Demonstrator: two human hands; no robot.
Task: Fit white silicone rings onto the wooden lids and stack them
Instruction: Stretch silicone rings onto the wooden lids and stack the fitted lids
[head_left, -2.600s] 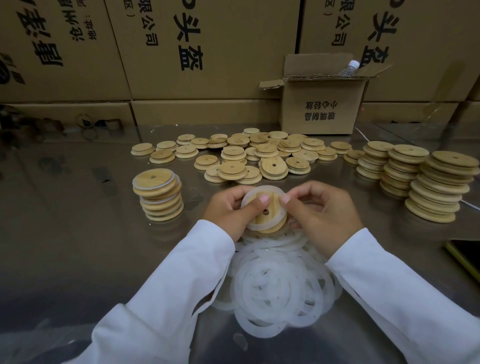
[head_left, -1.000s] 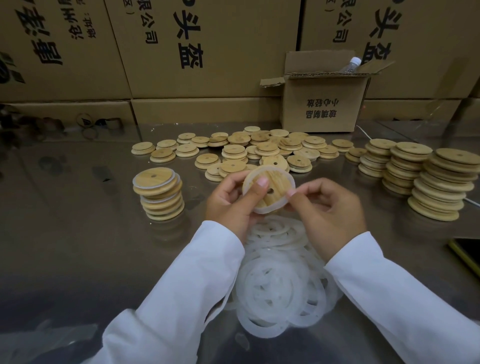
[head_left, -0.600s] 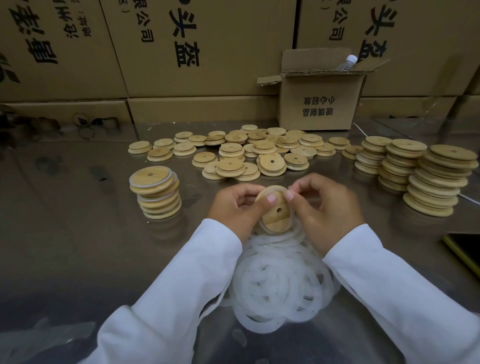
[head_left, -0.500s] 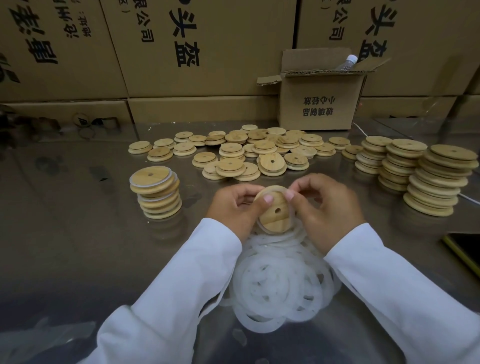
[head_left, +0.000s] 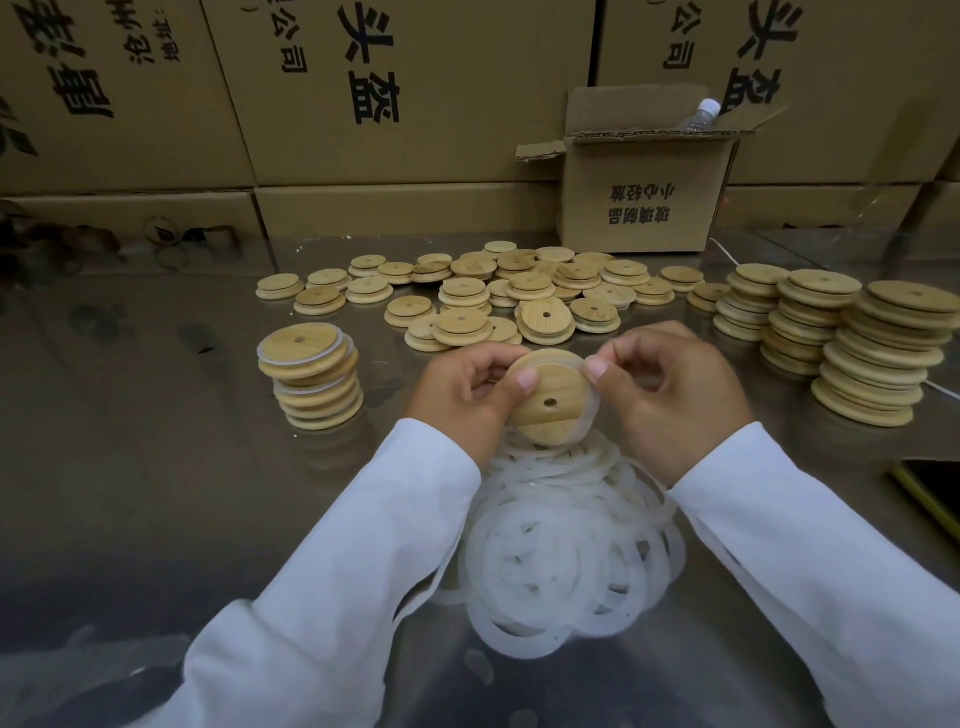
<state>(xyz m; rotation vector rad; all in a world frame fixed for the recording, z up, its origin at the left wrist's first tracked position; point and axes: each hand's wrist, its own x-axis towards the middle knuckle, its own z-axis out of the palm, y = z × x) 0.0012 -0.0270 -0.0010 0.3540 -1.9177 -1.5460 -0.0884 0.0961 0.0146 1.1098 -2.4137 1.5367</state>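
Small open carton (head_left: 597, 218), front face: printed "玻璃制品" and "小心轻放", both lines appeared inverted.
Large middle carton (head_left: 467, 104): "头盔", with "公司" beside it.
Large right carton (head_left: 862, 104): "头盔", "公司", partly cropped.
Left carton (head_left: 171, 119): characters cropped, not reliably read.

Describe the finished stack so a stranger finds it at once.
On the shiny table, look left of the left hand, apart from the scattered lids. The finished stack stands alone there; white rings edge its lids, unlike the bare stacks at right.
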